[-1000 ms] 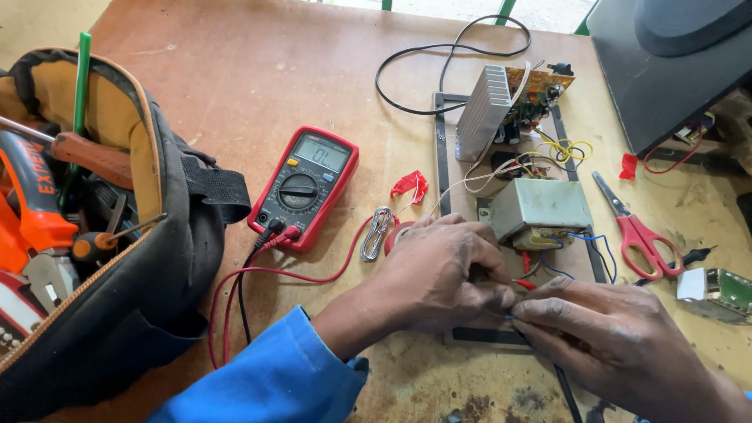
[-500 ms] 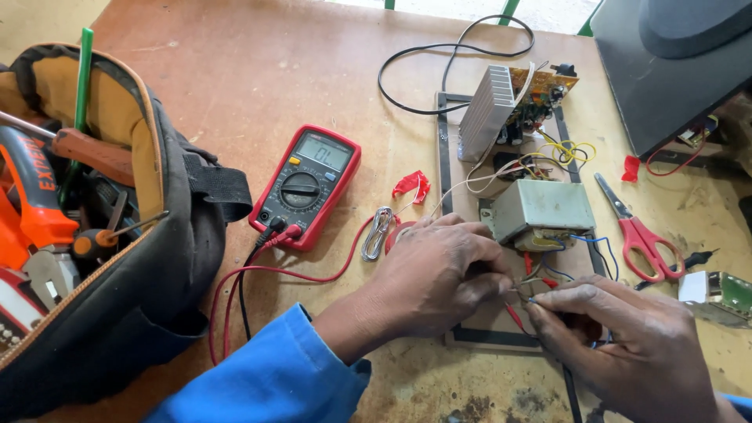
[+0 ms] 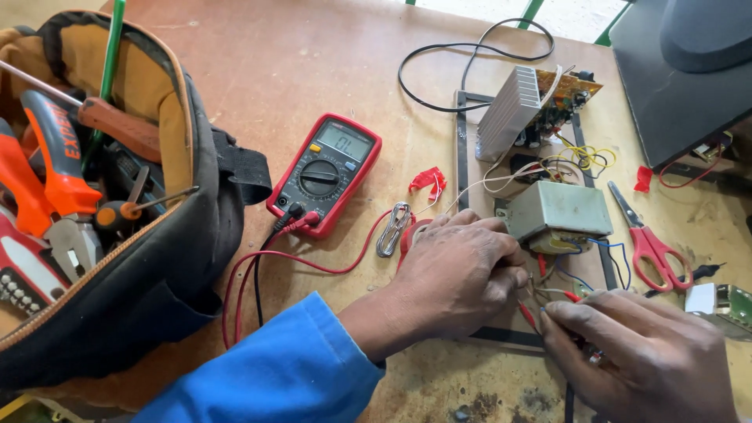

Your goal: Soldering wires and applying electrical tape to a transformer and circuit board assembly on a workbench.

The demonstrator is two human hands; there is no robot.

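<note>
Right hand [image 3: 642,352] has slid nearer the left hand [image 3: 462,274] — both pinch wires [image 3: 548,294] below the transformer [image 3: 558,211].

Thin red wires [image 3: 531,315] just beside grey transformer [image 3: 558,211]

We see the left hand [image 3: 458,274] and right hand [image 3: 642,356] pinching thin wires [image 3: 548,286] below a grey transformer [image 3: 558,210]. Red multimeter [image 3: 325,174] lies on the worktop [image 3: 298,70], tool bag [image 3: 102,204] left, red scissors [image 3: 650,243] right.
</note>
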